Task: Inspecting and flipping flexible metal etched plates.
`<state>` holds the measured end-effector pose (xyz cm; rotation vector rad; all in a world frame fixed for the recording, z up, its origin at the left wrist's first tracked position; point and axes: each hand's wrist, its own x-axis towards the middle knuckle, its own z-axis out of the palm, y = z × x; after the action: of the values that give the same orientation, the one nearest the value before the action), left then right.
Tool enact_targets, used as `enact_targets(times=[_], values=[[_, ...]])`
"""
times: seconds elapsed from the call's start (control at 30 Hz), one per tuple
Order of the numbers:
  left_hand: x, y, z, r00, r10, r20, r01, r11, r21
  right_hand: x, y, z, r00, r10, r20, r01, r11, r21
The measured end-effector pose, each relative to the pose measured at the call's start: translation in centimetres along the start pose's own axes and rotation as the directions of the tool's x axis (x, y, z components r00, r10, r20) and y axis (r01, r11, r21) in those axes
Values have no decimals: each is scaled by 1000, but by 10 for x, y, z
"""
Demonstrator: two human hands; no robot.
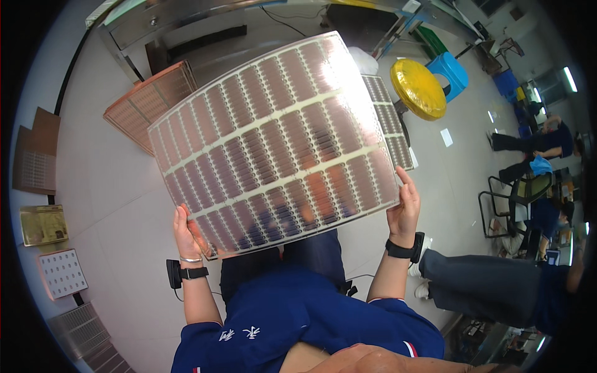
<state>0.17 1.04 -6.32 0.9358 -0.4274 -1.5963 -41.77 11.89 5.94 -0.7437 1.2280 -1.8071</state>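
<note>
A large, shiny rectangular panel (261, 149), patterned with several rows of narrow slotted strips split by plain pale bands, is held up in front of my body, tilted. The near left corner is gripped by my left hand (188, 233), its fingers closed on the edge. My right hand (405, 204) clasps the near right corner, thumb and fingers on the border. Bright glare whitens the panel's far right part, and reflections of blue and orange show on its surface. Both wrists wear black strapped devices.
Behind the panel lean a copper-toned patterned board (149, 105) and a dark gridded board (387, 118). A yellow-covered round stool (418, 89) and a blue stool (457, 69) stand far right. Several boards line the left wall, including a white dotted one (63, 273). A person (479, 283) stands close on my right.
</note>
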Motion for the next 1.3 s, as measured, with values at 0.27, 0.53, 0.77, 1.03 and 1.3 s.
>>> enact_targets(times=[0.27,0.53,0.77,1.03,1.3], values=[[2,1,-10,989,149,2,-145,963,227,-1,2,3,999,33,-26,-35,998,-58],[0,9,-5,970,238,-42,-218,938,270,-4,1,10,999,37,-37,-42,992,-122],[2,19,-19,986,139,91,-157,957,244,-12,-2,7,993,71,92,-57,987,-149],[1,19,-17,998,61,15,-63,977,201,-12,-2,4,986,106,127,-78,974,-211],[-5,26,0,1000,12,-16,-11,995,98,-10,4,5,994,71,79,-49,969,-243]])
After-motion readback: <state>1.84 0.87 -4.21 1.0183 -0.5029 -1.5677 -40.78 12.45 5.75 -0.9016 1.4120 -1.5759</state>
